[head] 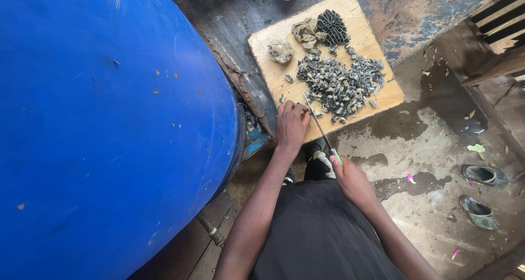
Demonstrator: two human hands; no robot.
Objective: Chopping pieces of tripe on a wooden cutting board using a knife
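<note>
A person's right hand (350, 177), fingers clamped on its green handle, holds one thin knife (318, 122) over a wooden cutting board (377, 50) on a dark bench (229, 17). The left hand (291, 124), fingers curled together, presses at the board's near edge. One heap of chopped tripe (339, 83) lies mid-board, three uncut pieces behind. One blue barrel (98, 127) stands left; two shoes (481, 192) lie on the floor.

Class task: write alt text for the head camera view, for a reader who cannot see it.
Seen from above, a person's right hand holds a knife over a wooden board, while the left hand presses on its near edge. A pile of small dark chopped pieces covers the board, beside a big blue barrel.
</note>
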